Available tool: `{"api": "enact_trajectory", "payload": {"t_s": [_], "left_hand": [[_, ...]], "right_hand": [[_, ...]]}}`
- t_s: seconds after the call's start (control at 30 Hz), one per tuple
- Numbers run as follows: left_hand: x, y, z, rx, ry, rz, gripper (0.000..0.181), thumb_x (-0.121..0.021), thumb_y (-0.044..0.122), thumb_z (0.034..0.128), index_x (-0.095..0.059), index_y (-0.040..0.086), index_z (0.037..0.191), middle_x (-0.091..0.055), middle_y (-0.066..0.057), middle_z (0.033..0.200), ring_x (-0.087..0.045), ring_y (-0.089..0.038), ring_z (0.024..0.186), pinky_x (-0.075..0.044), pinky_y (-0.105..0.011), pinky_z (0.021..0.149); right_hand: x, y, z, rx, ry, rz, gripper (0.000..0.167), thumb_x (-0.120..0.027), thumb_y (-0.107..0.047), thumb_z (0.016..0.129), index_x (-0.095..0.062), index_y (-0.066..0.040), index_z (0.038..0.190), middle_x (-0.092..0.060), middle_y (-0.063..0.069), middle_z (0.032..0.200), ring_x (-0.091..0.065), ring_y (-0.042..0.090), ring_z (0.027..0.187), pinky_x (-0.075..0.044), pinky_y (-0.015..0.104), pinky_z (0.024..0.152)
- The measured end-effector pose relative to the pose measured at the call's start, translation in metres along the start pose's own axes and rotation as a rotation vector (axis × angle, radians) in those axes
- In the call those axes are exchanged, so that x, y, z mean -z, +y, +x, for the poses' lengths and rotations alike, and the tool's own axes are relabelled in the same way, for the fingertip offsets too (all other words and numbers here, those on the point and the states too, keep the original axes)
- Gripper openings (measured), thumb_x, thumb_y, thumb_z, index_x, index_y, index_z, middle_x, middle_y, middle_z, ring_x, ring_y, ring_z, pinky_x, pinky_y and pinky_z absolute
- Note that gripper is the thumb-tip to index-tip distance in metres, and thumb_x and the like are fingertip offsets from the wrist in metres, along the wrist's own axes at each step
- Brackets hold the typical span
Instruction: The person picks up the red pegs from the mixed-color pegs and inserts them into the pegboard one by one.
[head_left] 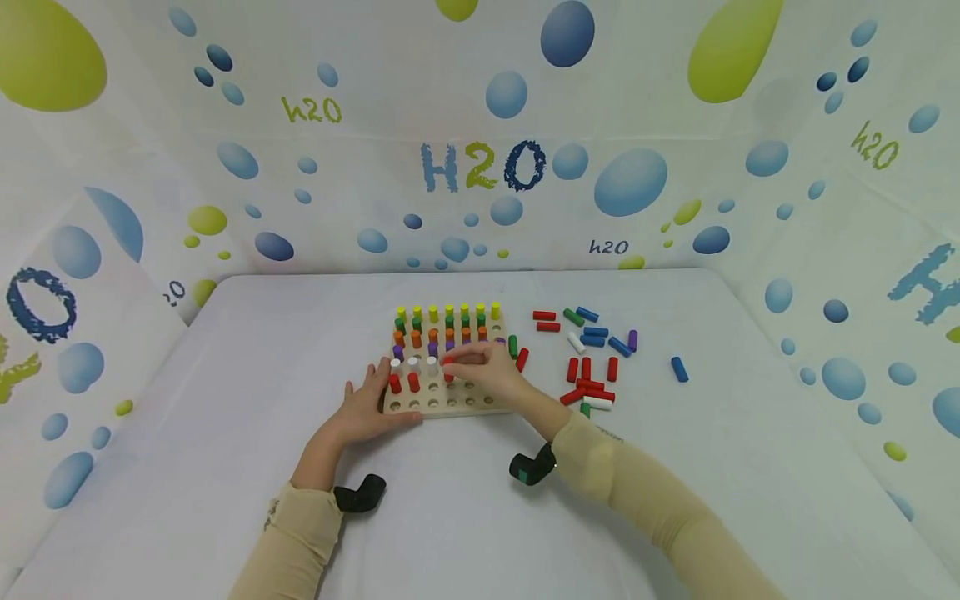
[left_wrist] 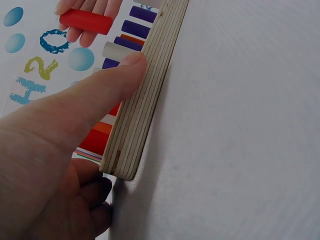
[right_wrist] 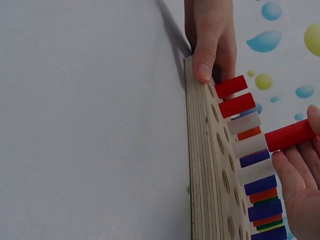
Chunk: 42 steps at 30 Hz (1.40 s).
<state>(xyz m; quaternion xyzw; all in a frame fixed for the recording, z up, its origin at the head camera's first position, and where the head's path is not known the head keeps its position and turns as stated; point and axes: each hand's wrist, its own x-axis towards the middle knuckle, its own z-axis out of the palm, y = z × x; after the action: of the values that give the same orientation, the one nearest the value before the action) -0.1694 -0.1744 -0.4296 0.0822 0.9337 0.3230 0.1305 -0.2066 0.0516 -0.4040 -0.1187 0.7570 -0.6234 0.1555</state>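
Note:
A wooden board [head_left: 442,413] with rows of holes holds upright yellow, green, orange, purple, white and red pegs. My left hand [head_left: 366,412] grips its near left corner, thumb along the front edge, as the left wrist view also shows with the board's layered edge [left_wrist: 145,90]. Between thumb and fingers my right hand [head_left: 487,368] pinches a red peg [right_wrist: 290,135], held above the board near the white pegs. Two red pegs [right_wrist: 237,105] stand in the row nearest the front, towards the left. In the right wrist view the held peg is clear of the holes.
Right of the board, loose red, blue, green, white and purple pegs lie scattered on the white table [head_left: 465,517]. One blue peg [head_left: 679,369] lies apart, farther right. A white cloth with blue and green spots hangs behind and at both sides.

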Motion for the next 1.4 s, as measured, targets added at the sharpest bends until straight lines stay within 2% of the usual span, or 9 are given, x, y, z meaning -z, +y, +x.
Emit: {"api": "enact_trajectory", "payload": {"t_s": [0.47,0.93,1.17,1.4], "left_hand": [[0.001,0.000,-0.001,-0.008,0.002,-0.002,0.112,-0.068,0.054,0.0729,-0.003,-0.003,0.145,-0.006,-0.023,0.150,0.003,-0.037,0.137,0.012,-0.056,0.104],[0.000,-0.002,0.000,-0.006,0.007,0.008,0.113,-0.068,0.055,0.0725,-0.003,-0.002,0.145,-0.007,-0.023,0.150,0.003,-0.036,0.137,0.012,-0.056,0.104],[0.000,-0.001,0.002,-0.009,0.008,0.008,0.113,-0.068,0.055,0.0723,-0.003,-0.002,0.145,-0.007,-0.023,0.150,0.002,-0.036,0.137,0.012,-0.056,0.104],[-0.001,-0.002,0.002,-0.003,0.004,0.003,0.115,-0.068,0.057,0.0711,-0.003,-0.001,0.145,-0.007,-0.023,0.150,0.003,-0.036,0.137,0.011,-0.056,0.104]], "right_hand": [[-0.019,0.009,0.009,0.019,-0.007,-0.041,0.023,-0.071,-0.023,0.080,-0.070,-0.011,0.100,-0.069,0.000,0.096,-0.063,0.011,0.091,-0.050,0.025,0.080],[-0.029,0.014,0.014,0.009,0.013,-0.012,0.021,-0.070,-0.018,0.081,-0.069,-0.007,0.100,-0.069,0.003,0.097,-0.063,0.011,0.091,-0.048,0.026,0.085],[-0.029,0.009,0.010,0.006,0.007,0.012,0.021,-0.068,-0.011,0.082,-0.067,0.001,0.100,-0.068,0.010,0.096,-0.064,0.014,0.089,-0.050,0.025,0.081],[-0.030,0.016,0.015,0.027,0.004,-0.006,0.019,-0.069,-0.009,0.081,-0.069,-0.002,0.099,-0.069,0.007,0.095,-0.065,0.013,0.087,-0.051,0.024,0.077]]}}
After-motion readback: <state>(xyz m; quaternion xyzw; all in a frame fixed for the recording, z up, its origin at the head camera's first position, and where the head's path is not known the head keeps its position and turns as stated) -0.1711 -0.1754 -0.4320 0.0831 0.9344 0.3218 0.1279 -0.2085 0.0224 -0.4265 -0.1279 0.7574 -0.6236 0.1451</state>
